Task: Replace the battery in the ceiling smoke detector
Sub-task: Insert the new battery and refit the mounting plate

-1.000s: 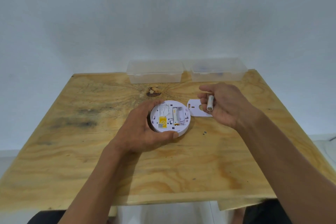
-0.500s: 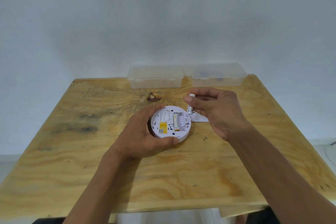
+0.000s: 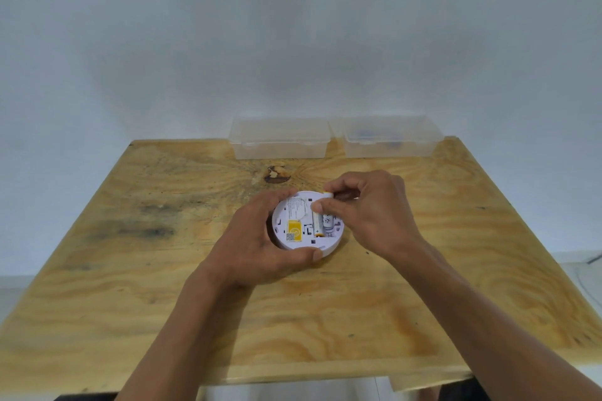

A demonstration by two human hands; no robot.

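Observation:
A round white smoke detector lies back-side up on the wooden table, with a yellow label and an open battery bay. One white-and-yellow battery sits in the bay. My left hand grips the detector around its left and near rim. My right hand pinches a second white battery between thumb and forefinger, holding it over the bay's right slot at the detector's far edge. Most of that battery is hidden by my fingers.
Two clear plastic lidded boxes stand side by side at the table's far edge against a white wall. A dark knot marks the wood behind the detector. A small dark speck lies right of the detector.
My right hand has moved left and down with the battery, from beside the detector to over its battery bay. It now hides the white cover plate. My left hand kept its grip.

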